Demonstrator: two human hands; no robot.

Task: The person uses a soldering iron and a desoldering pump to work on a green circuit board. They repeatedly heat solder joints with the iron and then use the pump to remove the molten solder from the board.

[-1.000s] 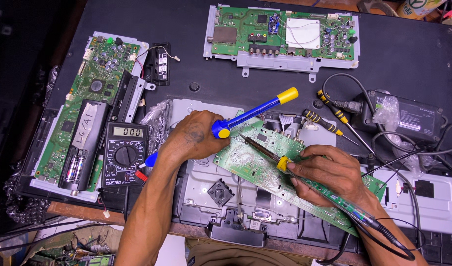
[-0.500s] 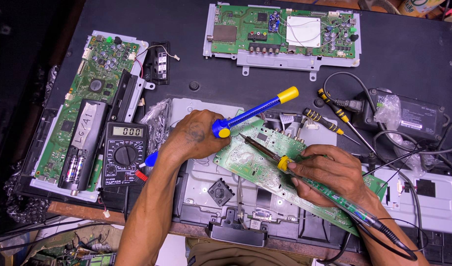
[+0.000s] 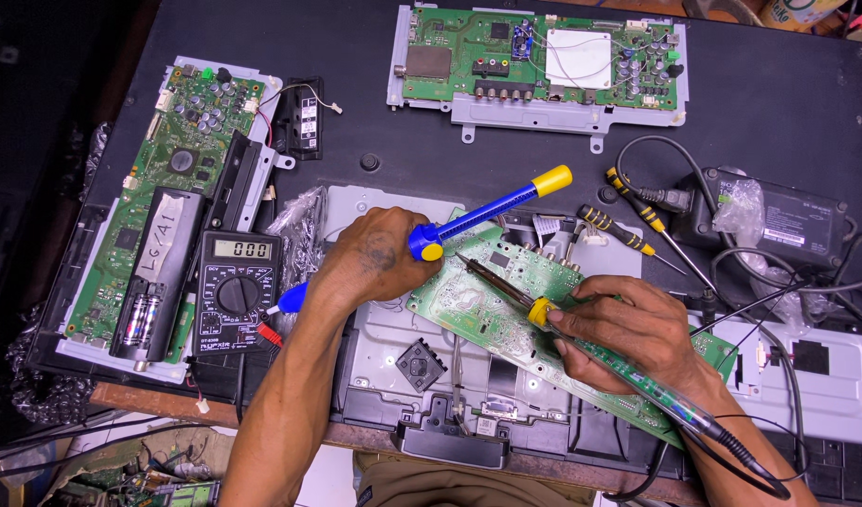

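- The scene is seen by one head-worn camera, aimed almost straight down from close above.
- The dark workbench top fills the frame, its near edge lying at the bottom.
- Both forearms enter from below.

Both forearms reach up from the near edge of the workbench, the left hand curled into a closed fist with knuckles up, the right hand pinched shut, fingers pointing left.
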